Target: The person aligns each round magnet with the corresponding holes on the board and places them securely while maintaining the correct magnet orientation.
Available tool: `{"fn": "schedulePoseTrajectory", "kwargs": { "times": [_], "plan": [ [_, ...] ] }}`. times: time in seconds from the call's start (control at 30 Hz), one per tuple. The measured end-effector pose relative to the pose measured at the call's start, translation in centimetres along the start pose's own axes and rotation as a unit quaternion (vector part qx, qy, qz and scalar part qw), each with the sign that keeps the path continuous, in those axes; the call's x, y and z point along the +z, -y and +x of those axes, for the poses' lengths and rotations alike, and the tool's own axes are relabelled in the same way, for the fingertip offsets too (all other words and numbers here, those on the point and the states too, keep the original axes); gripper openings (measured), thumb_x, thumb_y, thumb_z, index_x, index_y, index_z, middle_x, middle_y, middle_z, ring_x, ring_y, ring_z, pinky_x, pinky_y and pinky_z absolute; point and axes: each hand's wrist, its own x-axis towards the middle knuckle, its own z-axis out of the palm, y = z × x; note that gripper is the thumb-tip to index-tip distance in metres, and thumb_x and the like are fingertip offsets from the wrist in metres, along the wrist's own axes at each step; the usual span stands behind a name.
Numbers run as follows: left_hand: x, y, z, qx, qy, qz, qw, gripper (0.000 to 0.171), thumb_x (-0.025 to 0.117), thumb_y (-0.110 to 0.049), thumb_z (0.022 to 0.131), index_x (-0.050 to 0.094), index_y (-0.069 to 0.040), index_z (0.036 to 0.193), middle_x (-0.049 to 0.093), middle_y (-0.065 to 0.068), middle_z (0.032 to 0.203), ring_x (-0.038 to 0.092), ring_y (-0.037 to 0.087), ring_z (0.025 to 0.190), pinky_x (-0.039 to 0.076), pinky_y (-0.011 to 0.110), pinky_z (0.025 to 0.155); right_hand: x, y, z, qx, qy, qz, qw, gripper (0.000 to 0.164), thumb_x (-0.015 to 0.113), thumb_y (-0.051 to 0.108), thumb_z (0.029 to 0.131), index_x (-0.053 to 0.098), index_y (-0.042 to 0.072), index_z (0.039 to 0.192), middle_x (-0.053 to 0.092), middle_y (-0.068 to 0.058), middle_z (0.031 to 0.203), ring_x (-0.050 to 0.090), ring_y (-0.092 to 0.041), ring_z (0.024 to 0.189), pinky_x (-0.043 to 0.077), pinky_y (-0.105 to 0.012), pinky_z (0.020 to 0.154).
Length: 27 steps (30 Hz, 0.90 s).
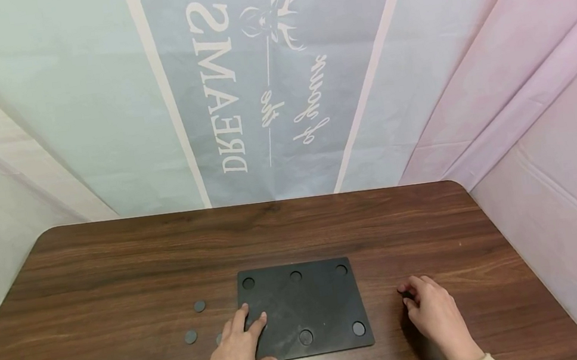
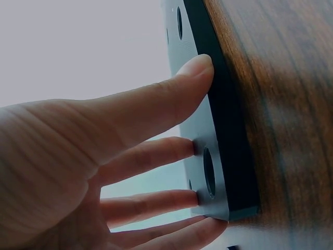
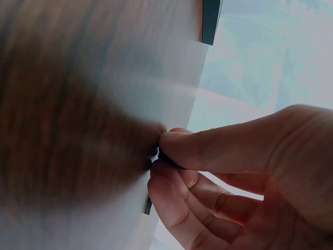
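Observation:
A flat black board [image 1: 309, 303] with round recesses lies on the table. My left hand [image 1: 234, 358] rests across its near left corner, fingers spread and fairly straight. In the left wrist view the thumb [image 2: 195, 67] touches the side edge and the fingertips lie around a round hole [image 2: 209, 172]. A grey disc [image 1: 358, 328] sits in the near right recess. Right of the board, my right hand [image 1: 437, 312] pinches a small dark piece [image 3: 167, 160] between thumb and fingers, low over the tabletop. The fingers hide most of this piece, so I cannot tell its shape.
Two loose grey discs, one farther [image 1: 199, 306] and one nearer [image 1: 191, 336], lie left of the board. Another disc [image 1: 219, 338] shows partly beside the left hand. Fabric hangs behind the wooden table [image 1: 116, 273] and along both sides.

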Motion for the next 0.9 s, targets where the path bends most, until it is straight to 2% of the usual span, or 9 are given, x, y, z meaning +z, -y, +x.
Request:
{"fn": "schedulePoseTrajectory", "kwargs": {
  "times": [0.17,0.63,0.9],
  "plan": [
    [0.09,0.07,-0.08,0.000,-0.003,-0.001,1.0000,0.068,0.087,-0.029,0.065,0.064,-0.008,0.126,0.043,0.024,0.141,0.048,0.047,0.120,0.054,0.057,0.067,-0.04,0.09,0.01,0.006,0.011,-0.004,1.000,0.015,0.068,-0.005,0.079,0.067,0.006,0.088,0.059,-0.006,0.081,0.054,-0.017,0.068,0.044,-0.035,0.057],
    [0.26,0.16,-0.12,0.005,-0.011,-0.005,0.9999,0.068,0.086,-0.027,0.065,0.063,-0.008,0.126,0.043,0.024,0.141,0.047,0.048,0.122,0.055,0.052,0.064,0.40,0.00,-0.13,0.001,0.004,-0.009,1.000,0.016,0.068,-0.005,0.079,0.067,0.006,0.089,0.060,-0.007,0.082,0.054,-0.017,0.067,0.043,-0.034,0.056],
    [0.40,0.28,-0.11,0.010,-0.017,-0.005,0.9998,0.069,0.087,-0.028,0.065,0.064,-0.008,0.126,0.043,0.025,0.141,0.047,0.049,0.122,0.054,0.055,0.065,0.49,0.01,-0.14,-0.015,-0.011,-0.011,1.000,0.017,0.066,-0.007,0.078,0.068,0.006,0.088,0.062,-0.007,0.083,0.058,-0.020,0.070,0.048,-0.040,0.060]
  ]
}}
